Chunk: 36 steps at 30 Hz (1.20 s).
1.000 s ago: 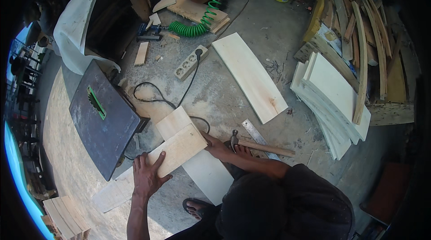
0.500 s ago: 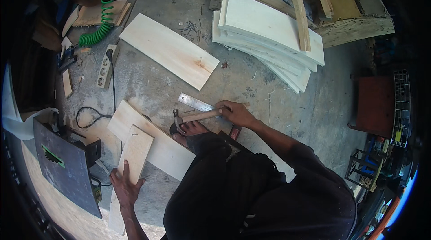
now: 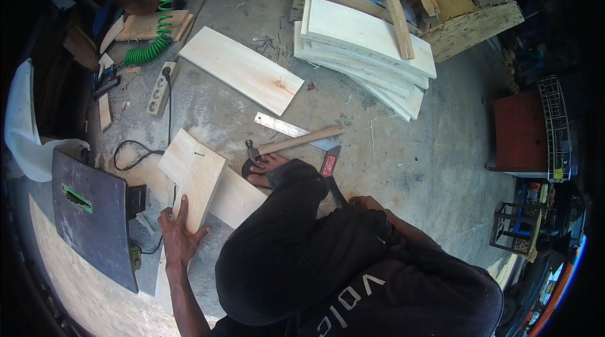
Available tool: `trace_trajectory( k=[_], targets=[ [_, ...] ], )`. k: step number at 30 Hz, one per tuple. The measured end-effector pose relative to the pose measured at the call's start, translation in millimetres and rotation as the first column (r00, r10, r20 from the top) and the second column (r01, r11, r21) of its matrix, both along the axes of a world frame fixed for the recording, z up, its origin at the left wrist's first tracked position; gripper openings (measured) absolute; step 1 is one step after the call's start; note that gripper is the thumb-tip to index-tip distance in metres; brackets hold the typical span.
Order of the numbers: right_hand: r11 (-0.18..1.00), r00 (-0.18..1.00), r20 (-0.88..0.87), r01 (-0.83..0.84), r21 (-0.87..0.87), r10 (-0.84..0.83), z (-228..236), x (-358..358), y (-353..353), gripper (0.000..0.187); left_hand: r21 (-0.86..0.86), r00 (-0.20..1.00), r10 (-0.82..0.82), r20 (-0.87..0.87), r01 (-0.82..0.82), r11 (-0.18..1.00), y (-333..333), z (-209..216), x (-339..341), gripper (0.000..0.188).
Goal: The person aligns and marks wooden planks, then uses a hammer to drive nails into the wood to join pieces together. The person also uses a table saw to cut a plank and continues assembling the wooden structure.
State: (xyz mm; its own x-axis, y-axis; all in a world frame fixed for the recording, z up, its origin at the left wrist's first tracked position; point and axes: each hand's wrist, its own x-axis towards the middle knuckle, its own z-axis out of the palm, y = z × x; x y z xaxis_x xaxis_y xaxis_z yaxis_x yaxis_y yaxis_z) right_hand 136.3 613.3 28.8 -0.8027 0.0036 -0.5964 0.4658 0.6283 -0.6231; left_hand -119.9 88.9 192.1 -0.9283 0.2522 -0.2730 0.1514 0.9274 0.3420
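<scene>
My left hand point(image 3: 179, 236) grips the near end of a pale wooden board point(image 3: 207, 179), index finger along its face and thumb at its edge. A nail point(image 3: 199, 154) stands in the board's far end. Beneath it, another pale board point(image 3: 236, 198) lies crosswise. A claw hammer point(image 3: 296, 141) rests with its head by my bare foot point(image 3: 270, 164) and its wooden handle pointing right, across a try square point(image 3: 290, 129) with a metal blade. My right hand point(image 3: 367, 203) is low beside my dark-clothed leg, away from the hammer; its fingers are partly hidden.
A loose board point(image 3: 242, 69) lies ahead, near scattered nails point(image 3: 268, 43). Stacked boards point(image 3: 365, 34) stand far right beside a scrap-wood crate point(image 3: 472, 31). On the left are a power strip point(image 3: 162, 89), a green coiled hose point(image 3: 146, 53) and a table saw point(image 3: 91, 217) with its blade showing.
My right hand has let go of the hammer and drawn back to beside my leg. The hammer now lies across the square. My left hand and the nailed board have shifted slightly up and right.
</scene>
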Motion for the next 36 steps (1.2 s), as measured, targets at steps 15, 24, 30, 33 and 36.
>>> trace_trajectory(
  k=[15,24,30,33,36],
  targets=[
    [0.993,0.991,0.131,-0.033,0.116,0.018,27.8,-80.6,-9.0,0.028,0.018,0.989,0.082,0.121,-0.085,0.996,-7.8,-0.5,2.7,0.109],
    [0.984,0.931,-0.356,0.132,0.116,-0.083,60.4,-235.8,6.3,0.028,-0.224,0.954,0.033,0.299,0.036,0.974,28.4,-2.0,-16.2,0.11],
    [0.899,0.667,-0.664,-0.021,0.438,0.339,76.8,-434.8,-29.0,0.05,-0.213,0.929,0.14,0.342,-0.069,0.975,18.7,10.5,-5.4,0.109],
    [0.859,0.629,-0.628,-0.132,0.494,0.458,90.7,-490.2,-63.0,0.055,-0.23,0.912,0.278,0.303,-0.213,0.95,9.1,47.1,21.1,0.108],
    [0.859,0.718,-0.475,-0.388,0.333,0.509,99.2,-494.3,-96.8,0.057,-0.224,0.884,0.402,0.238,-0.353,0.908,16.3,79.8,55.0,0.1]
  ],
)
